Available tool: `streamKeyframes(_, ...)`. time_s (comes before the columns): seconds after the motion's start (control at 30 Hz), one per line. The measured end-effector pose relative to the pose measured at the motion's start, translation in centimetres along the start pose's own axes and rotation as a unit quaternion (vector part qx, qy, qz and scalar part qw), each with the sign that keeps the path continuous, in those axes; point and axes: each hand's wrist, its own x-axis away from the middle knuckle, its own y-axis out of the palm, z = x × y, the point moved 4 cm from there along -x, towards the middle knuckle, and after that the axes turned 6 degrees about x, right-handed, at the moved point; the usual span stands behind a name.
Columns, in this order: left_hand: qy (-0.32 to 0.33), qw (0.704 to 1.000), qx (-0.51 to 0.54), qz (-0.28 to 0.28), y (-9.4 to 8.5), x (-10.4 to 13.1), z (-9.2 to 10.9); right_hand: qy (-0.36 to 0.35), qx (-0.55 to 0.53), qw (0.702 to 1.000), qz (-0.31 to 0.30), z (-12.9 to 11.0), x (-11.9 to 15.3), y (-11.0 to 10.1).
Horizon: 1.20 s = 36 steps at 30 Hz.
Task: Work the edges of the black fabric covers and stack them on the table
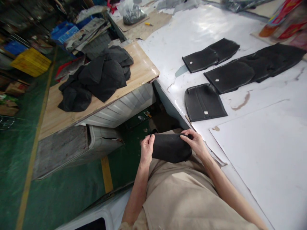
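A black fabric piece [171, 147] with one straight edge and a rounded lower side is stretched between my hands, just above my lap. My left hand [147, 147] pinches its left corner, thumb on top. At the opposite corner my right hand [193, 142] grips the straight edge between thumb and fingers. On the white table to the right lies a single black flat piece [203, 102] with a small white tag. Beyond it are two overlapping rows of similar pieces, a shorter row [211, 55] and a longer row [254, 67].
A heap of black fabric [100, 76] covers part of a wooden board [55, 116] on the left. Between board and white table [268, 143] runs a gap down to the green floor. Farther back are a plastic bag [131, 12], a yellow cutter [148, 24] and a yellow crate [31, 62].
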Motion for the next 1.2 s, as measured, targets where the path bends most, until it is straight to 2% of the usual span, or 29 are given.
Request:
streamKeyframes(0.2, 0.006, 1.000, 0.019, -0.005, 0.0, 0.3, 0.5, 0.024, -0.039, 0.999, 0.001, 0.4, 0.1, -0.3)
streamKeyframes(0.63, -0.023, 1.000, -0.008, 0.005, -0.5, 0.3, -0.5, -0.012, -0.040, 0.999, 0.011, 0.0, 0.3, -0.5)
streamKeyframes(0.87, 0.007, 1.000, -0.002, -0.016, -0.2, 0.1, -0.6, -0.007, -0.010, 0.999, 0.046, -0.2, 0.5, -0.4)
streamKeyframes(1.0, 0.057, 0.996, -0.073, -0.001, -0.7, -0.2, -0.4, -0.020, -0.003, 0.998, 0.051, -0.9, 0.7, -0.5)
streamKeyframes(1.07, 0.080, 0.989, -0.120, -0.017, -1.0, -0.3, -0.2, -0.032, 0.002, 0.998, 0.050, -1.6, 0.9, -0.6)
streamKeyframes(1.13, 0.108, 0.975, -0.188, -0.047, -0.9, -0.4, 0.3, -0.051, 0.028, 0.998, 0.037, -2.6, 1.1, -0.7)
streamKeyframes(1.2, 0.157, 0.946, -0.272, -0.077, -0.3, -0.3, 1.2, -0.070, 0.067, 0.995, 0.010, -3.6, 1.3, -0.4)
